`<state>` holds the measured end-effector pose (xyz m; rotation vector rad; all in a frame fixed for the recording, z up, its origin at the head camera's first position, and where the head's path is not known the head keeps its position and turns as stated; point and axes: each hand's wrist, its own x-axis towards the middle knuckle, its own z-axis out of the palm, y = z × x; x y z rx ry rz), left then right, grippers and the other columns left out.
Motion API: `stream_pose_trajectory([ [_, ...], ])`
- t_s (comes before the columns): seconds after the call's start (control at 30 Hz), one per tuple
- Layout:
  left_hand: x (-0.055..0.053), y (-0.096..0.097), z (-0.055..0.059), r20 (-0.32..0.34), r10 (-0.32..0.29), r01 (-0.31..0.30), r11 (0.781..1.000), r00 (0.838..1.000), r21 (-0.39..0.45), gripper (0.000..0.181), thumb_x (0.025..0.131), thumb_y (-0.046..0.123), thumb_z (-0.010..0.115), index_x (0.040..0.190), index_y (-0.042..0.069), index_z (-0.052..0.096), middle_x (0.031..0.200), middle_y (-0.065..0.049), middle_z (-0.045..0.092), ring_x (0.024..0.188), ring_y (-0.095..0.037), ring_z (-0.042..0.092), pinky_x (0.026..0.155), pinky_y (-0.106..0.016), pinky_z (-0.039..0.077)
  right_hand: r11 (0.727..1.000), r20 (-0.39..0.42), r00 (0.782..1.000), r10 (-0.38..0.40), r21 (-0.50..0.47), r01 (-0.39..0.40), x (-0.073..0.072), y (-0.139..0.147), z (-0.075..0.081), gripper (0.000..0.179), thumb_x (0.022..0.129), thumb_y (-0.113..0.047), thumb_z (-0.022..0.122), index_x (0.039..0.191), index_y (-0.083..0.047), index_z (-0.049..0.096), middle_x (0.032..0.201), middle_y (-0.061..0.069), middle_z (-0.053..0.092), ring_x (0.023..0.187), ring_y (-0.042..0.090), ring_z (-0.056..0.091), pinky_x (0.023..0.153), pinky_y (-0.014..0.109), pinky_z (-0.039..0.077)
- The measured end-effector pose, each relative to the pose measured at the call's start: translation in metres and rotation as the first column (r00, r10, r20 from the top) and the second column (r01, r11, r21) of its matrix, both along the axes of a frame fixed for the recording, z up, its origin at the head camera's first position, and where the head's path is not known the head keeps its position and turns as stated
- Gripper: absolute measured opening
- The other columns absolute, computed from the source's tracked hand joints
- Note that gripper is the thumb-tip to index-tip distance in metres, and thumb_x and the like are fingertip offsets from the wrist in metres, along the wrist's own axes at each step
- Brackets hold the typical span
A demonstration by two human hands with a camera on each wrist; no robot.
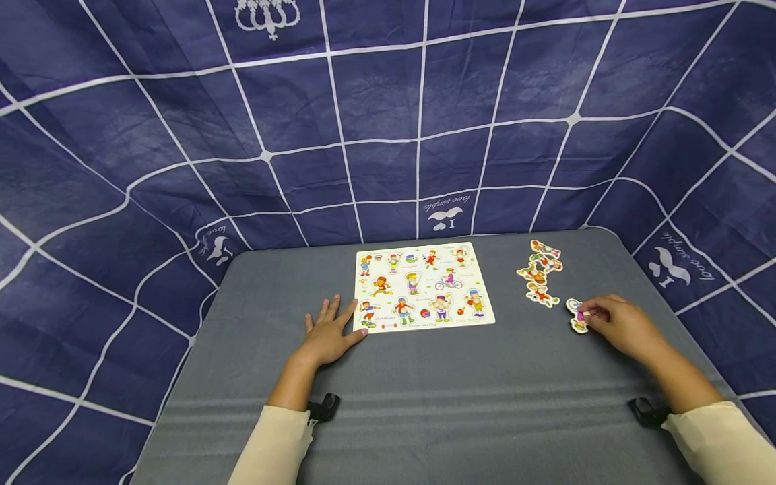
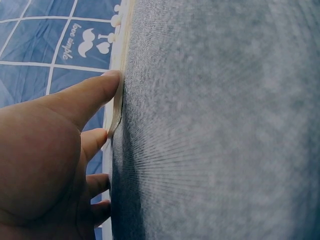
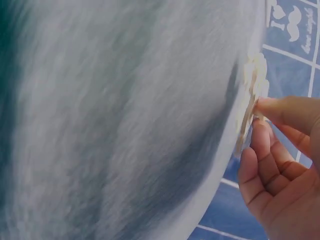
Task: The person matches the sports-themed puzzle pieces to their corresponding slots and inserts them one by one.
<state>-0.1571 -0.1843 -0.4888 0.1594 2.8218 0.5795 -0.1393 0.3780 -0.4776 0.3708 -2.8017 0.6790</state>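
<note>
A cream puzzle board [image 1: 397,331] with colourful pictures of children doing sports lies flat on the grey table. My left hand [image 1: 330,339] is spread at its lower left corner, thumb and index finger touching the edge; in the left wrist view the thumb [image 2: 102,87] presses the board's rim [image 2: 119,107]. Well to the right of the board, my right hand [image 1: 620,328] pinches a wooden puzzle piece [image 1: 576,316] showing a figure in purple. Seen edge-on in the right wrist view, the piece [image 3: 257,70] is between thumb and fingers, low over the table.
Several loose puzzle pieces [image 1: 539,275] lie in a cluster between the board and my right hand, toward the back. Blue cloth [image 1: 382,168] with a white grid rises behind the grey table [image 1: 424,391] and along both sides.
</note>
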Motion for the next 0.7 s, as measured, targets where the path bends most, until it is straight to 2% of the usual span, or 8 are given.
stream_pose_trajectory([
  [0.33, 0.000, -0.001, 0.000, 0.009, 0.005, -0.005, 1.000, 1.000, 0.000, 0.079, 0.096, 0.059, 0.058, 0.162, 0.029, 0.026, 0.171, -0.015, 0.007, 0.158, -0.040, -0.002, 0.118, -0.076, -0.004, 0.997, -0.031, 0.999, 0.031, -0.072, -0.033, -0.007, -0.033, 0.013, 0.009, 0.083, -0.003, 0.078, 0.087, -0.006, 0.070, 0.076, -0.002, 0.062, 0.066, -0.009, 0.043, 0.058, 0.018, 0.037],
  [0.7, 0.000, -0.001, 0.002, 0.002, 0.002, -0.002, 1.000, 1.000, -0.001, 0.078, 0.096, 0.059, 0.058, 0.162, 0.029, 0.026, 0.171, -0.016, 0.008, 0.158, -0.041, -0.001, 0.118, -0.076, -0.003, 0.995, 0.043, 0.998, -0.046, -0.088, 0.050, -0.025, -0.073, 0.025, 0.016, 0.089, -0.018, 0.077, 0.088, -0.004, 0.068, 0.074, 0.001, 0.066, 0.063, -0.005, 0.047, 0.058, 0.022, 0.041],
])
